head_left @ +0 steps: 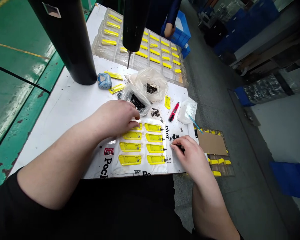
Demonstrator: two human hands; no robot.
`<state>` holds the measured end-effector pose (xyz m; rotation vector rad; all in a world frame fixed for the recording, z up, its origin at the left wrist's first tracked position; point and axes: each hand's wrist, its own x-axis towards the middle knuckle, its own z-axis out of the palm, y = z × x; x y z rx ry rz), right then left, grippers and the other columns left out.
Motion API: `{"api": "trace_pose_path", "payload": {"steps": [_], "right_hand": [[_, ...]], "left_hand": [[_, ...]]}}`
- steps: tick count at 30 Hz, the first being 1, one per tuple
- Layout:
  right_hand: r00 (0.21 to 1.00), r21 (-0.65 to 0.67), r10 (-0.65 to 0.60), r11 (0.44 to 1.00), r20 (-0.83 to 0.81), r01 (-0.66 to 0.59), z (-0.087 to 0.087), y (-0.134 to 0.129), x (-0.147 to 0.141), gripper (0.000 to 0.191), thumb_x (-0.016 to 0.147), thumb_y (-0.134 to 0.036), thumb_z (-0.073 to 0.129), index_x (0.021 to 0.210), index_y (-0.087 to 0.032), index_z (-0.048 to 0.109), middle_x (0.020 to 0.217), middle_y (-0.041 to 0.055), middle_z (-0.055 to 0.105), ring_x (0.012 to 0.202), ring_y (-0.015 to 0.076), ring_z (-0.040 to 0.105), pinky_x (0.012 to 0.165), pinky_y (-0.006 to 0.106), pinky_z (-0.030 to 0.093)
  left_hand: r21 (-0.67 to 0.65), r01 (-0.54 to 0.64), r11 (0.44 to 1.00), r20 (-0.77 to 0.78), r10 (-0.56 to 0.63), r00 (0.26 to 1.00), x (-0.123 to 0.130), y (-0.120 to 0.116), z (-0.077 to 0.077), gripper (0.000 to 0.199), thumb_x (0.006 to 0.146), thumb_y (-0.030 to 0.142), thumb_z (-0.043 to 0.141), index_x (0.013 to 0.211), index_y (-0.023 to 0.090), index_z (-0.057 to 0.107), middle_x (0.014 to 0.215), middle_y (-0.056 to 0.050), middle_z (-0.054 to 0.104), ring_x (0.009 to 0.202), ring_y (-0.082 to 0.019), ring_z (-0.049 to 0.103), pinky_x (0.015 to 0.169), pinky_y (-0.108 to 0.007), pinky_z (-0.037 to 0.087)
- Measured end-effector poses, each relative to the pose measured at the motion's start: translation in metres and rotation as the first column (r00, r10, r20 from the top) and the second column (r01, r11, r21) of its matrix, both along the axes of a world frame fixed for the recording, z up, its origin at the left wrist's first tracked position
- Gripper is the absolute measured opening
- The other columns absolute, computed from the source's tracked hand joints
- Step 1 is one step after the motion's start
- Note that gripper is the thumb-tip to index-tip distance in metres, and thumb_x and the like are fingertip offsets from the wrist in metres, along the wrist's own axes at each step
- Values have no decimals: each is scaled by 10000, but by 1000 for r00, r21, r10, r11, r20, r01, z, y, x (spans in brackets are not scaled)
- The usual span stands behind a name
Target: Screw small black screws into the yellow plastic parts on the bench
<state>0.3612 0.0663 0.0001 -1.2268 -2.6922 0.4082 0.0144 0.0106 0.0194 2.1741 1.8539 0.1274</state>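
Note:
Two columns of yellow plastic parts [130,147] lie on the printed white sheet in front of me. My left hand [117,116] is over the far end of the left column, its fingers curled and thumb close to the index finger. That hand partly covers the farthest yellow part [138,126]; anything in its fingertips is hidden. Each part in the right column [153,137] has a small black piece at its right end. My right hand [190,153] pinches beside a small pile of black pieces [174,137]; what it holds is too small to make out.
Clear bags of black pieces [137,101] stand behind the parts. A red utility knife [174,112] lies to the right. Overhead hangs a black screwdriver [133,30], beside a black cylinder [70,43]. A compartment tray [130,61] holds more yellow parts, near another person's hand [168,30].

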Motion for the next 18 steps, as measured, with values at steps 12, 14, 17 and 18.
{"api": "trace_pose_path", "payload": {"steps": [12,14,17,18], "right_hand": [[817,-311,-177,950,-549,-4,16,7,-44,105,1011,-361,855,1040,-272,807,1040,0,787,904,172,725,775,269,574],[834,-266,-102,962,-543,-56,23,12,-57,80,1032,-345,836,1045,-273,804,1049,-2,783,902,166,722,784,272,567],[888,-165,17,981,-459,-104,34,18,-74,54,1076,-324,776,1098,-279,794,1067,-4,786,898,172,723,803,293,561],[902,-126,66,983,-427,-131,36,20,-79,58,1090,-316,750,1106,-276,787,1062,-2,786,892,177,724,812,303,565]], "left_hand": [[32,-22,999,40,21,999,8,-1,7,286,1088,462,608,1108,263,813,1164,-34,787,989,-246,715,707,-348,409],[29,-24,999,43,23,999,8,-1,7,286,1086,462,611,1105,262,814,1157,-37,786,985,-244,715,705,-345,411],[4,-49,999,19,49,999,3,-1,8,261,1066,440,631,1086,260,821,1148,-39,785,954,-238,713,690,-349,404],[-9,-60,998,10,60,998,1,-1,8,241,1054,422,642,1082,266,824,1142,-36,786,944,-237,712,687,-351,402]]}}
